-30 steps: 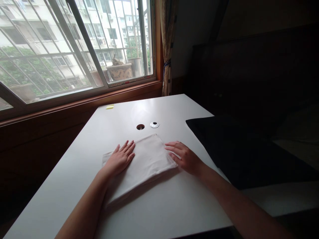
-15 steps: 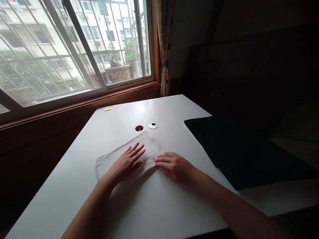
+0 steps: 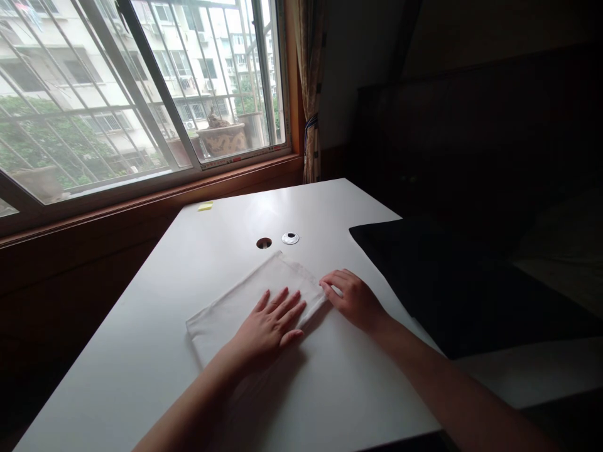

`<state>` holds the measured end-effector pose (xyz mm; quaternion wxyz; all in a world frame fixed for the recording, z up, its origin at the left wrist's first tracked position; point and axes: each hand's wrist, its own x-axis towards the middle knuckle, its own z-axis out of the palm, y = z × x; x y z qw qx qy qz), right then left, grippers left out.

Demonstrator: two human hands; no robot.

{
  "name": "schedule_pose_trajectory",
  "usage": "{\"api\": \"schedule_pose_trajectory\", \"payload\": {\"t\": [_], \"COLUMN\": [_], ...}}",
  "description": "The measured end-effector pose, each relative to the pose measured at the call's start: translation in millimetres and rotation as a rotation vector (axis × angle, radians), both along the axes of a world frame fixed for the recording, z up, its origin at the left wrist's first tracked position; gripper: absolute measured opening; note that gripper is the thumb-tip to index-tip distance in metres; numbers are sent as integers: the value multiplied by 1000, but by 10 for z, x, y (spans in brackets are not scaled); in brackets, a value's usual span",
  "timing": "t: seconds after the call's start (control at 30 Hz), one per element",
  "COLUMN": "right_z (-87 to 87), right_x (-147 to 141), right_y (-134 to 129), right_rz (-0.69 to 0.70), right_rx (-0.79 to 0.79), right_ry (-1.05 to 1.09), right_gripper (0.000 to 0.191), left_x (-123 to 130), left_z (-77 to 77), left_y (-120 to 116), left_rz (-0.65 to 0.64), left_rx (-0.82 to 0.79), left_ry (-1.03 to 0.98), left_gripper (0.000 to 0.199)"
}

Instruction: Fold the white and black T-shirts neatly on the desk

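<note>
A folded white cloth (image 3: 252, 292) lies flat on the white table (image 3: 141, 326), slanted, with its near part hidden under my left forearm. My left hand (image 3: 273, 323) rests palm down on the cloth, fingers spread. At the cloth's right corner, my right hand (image 3: 351, 298) has its thumb and fingers pinched together on the edge.
Beyond the cloth the tabletop has an open round cable hole (image 3: 264, 243) and a silver grommet (image 3: 291, 238). A yellow sticky note (image 3: 205, 206) is near the far left corner. Black fabric or a mat (image 3: 424, 282) covers the right side. A barred window (image 3: 155, 94) stands behind.
My left hand has slid right and nearer over the cloth, fingers spread wider. My right hand has moved right to the corner and now pinches it. The cloth has shifted slightly and looks flatter.
</note>
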<state>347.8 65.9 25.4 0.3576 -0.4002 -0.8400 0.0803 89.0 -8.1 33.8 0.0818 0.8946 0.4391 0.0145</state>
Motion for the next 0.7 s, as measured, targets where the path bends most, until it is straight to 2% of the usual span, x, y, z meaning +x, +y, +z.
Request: {"api": "schedule_pose_trajectory", "payload": {"t": [0.13,0.33,0.5,0.7], "right_z": [-24,-14,4,4], "right_x": [-12,14,46,73], "right_y": [38,52,64,83], "right_rz": [-20,-37,-73,-95], "right_rx": [-27,-63,-60,-35], "right_ry": [40,88,154,191], "right_gripper": [17,19,22,24], "left_x": [103,113,106,96], "left_z": [23,12,-41,-41], "left_y": [-38,-33,-1,11], "left_rz": [-4,-15,-6,57], "left_rx": [10,13,47,16], "left_ry": [32,35,-22,-109], "left_gripper": [60,62,59,53]}}
